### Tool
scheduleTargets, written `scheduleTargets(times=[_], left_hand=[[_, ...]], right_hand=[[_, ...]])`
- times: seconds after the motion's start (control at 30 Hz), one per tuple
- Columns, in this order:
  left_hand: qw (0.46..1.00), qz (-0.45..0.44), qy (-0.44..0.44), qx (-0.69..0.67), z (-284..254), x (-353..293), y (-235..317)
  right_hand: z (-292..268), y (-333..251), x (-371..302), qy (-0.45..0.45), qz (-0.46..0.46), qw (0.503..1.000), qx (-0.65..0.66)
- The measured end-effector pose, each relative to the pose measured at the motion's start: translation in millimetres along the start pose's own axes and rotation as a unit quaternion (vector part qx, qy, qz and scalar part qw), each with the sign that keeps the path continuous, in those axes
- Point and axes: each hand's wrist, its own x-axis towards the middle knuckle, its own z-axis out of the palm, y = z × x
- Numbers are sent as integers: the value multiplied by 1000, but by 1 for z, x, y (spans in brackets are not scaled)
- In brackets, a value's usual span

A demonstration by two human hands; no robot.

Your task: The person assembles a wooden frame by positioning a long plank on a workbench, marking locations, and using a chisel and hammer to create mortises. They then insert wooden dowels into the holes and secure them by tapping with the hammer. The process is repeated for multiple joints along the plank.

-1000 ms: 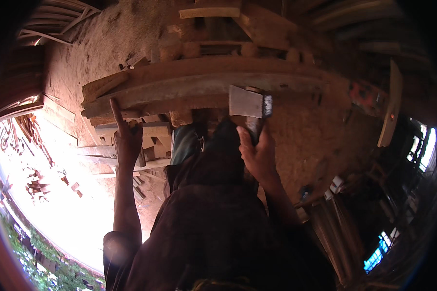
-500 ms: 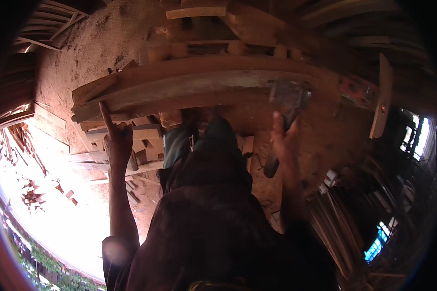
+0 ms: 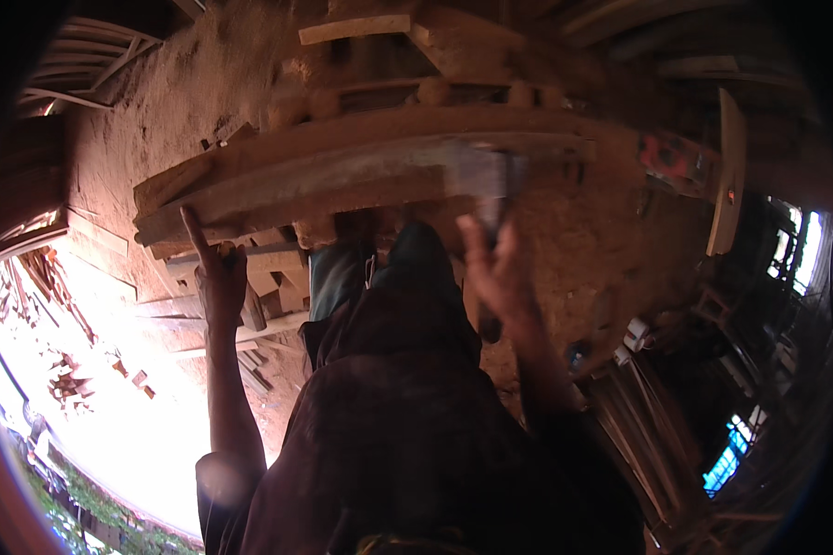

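Note:
A long wooden beam (image 3: 342,178) lies crosswise in front of my knees. My left hand (image 3: 220,273) is at its left end, the index finger stretched onto the wood and the other fingers bent; nothing shows in it. My right hand (image 3: 500,273) is closed round the handle of a short-handled tool (image 3: 486,173) with a broad, blocky grey head. Motion blurs that head, so its exact kind is unclear. The head is over the beam, right of its middle; whether it touches the wood cannot be told.
Wood offcuts (image 3: 273,277) lie under the beam's left part. A red and black object (image 3: 666,157) and an upright-looking board (image 3: 729,176) are at the right. Long strips of wood (image 3: 634,435) lie at the lower right. Brown ground (image 3: 565,250) surrounds the beam.
My right hand has moved left with the tool, whose head has shifted left along the beam. The left hand stays at the beam's end. The whole view has shifted slightly.

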Motion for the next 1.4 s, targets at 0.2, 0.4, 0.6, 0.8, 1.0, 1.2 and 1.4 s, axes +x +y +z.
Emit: scheduleTargets(times=[0.2,0.4,0.6,0.8,1.0,1.2,1.4], left_hand=[[1000,9,14,-6,9,0,1],[1000,-11,3,28,2,1,5],[1000,-6,5,-14,6,0,4],[1000,-26,-5,-3,6,1,4],[998,44,15,-30,2,0,-1],[995,21,75,-59,8,-8,20],[992,99,58,-61,39,-51,74]], right_hand=[[18,-31,-17,31,-69,997,25],[56,-44,-19,-127,-107,986,4],[26,-17,-20,-14,-21,996,82],[52,-31,-12,-32,-237,971,25],[22,-30,-18,-76,50,981,173],[41,-31,1,-133,-84,983,96],[-12,-11,14,-201,43,927,315]])
